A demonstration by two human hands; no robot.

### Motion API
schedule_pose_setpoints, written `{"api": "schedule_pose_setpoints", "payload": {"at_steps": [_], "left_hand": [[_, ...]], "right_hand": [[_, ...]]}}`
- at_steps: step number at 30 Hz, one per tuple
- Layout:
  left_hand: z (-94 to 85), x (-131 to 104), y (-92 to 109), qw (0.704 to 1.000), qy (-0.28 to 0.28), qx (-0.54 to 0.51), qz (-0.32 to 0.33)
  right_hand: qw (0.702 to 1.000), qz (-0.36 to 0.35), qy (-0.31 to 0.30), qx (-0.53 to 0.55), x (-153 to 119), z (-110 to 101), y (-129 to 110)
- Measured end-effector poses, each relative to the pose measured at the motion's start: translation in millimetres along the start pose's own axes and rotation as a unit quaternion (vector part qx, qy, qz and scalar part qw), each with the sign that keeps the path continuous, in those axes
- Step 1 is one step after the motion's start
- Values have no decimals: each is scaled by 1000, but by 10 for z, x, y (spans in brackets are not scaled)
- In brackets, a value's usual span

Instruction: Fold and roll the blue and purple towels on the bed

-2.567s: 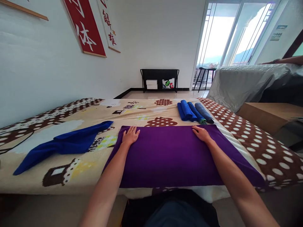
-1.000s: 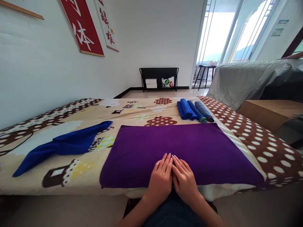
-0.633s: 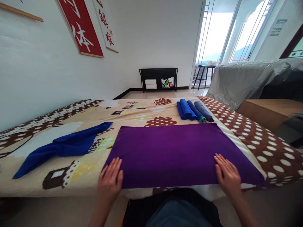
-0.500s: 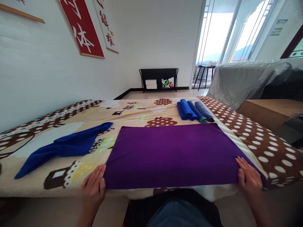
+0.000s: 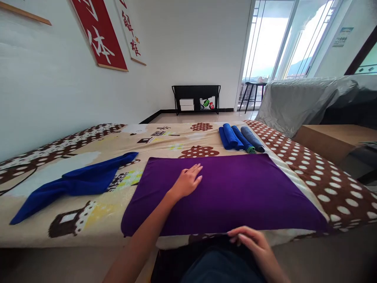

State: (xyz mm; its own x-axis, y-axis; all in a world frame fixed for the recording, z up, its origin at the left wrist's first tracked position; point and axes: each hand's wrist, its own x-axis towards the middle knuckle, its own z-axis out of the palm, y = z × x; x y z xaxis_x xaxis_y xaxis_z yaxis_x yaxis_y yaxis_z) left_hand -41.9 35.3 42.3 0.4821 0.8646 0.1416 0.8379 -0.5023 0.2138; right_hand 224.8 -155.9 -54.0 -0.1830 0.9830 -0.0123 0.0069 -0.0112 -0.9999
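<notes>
A purple towel (image 5: 235,188) lies spread out on the patterned blanket, its near edge along the front of the bed. My left hand (image 5: 187,181) rests on the towel left of its middle, palm down with fingers stretched out. At the near edge, my right hand (image 5: 250,239) has loosely bent fingers touching the cloth, the thumb apart from them. No pinch on the edge shows. A crumpled blue towel (image 5: 85,181) lies to the left, apart from both hands. Several rolled towels (image 5: 229,137), blue and grey, sit together beyond the purple one.
The blanket (image 5: 97,220) covers the bed, with a brown dotted border (image 5: 318,177) on the right. A black rack (image 5: 196,94) stands by the far wall. At right are a plastic-covered piece of furniture (image 5: 294,102) and a cardboard box (image 5: 332,137).
My left hand has moved from the towel's left edge onto its surface. My right hand has left the right side and come to the middle of the near edge.
</notes>
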Motion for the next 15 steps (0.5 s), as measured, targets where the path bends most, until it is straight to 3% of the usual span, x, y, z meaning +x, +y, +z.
{"api": "schedule_pose_setpoints", "payload": {"at_steps": [3, 6, 9, 15], "left_hand": [[189, 599, 115, 999, -44, -14, -21], [349, 999, 116, 997, -39, -18, -59], [426, 1256, 90, 996, -18, -17, -84], [484, 1617, 122, 992, 27, -20, -124]], "right_hand": [[967, 97, -14, 234, 60, 436, 339], [911, 144, 63, 382, 40, 598, 578], [895, 143, 109, 407, -14, 604, 591], [910, 105, 122, 381, 13, 614, 518]]}}
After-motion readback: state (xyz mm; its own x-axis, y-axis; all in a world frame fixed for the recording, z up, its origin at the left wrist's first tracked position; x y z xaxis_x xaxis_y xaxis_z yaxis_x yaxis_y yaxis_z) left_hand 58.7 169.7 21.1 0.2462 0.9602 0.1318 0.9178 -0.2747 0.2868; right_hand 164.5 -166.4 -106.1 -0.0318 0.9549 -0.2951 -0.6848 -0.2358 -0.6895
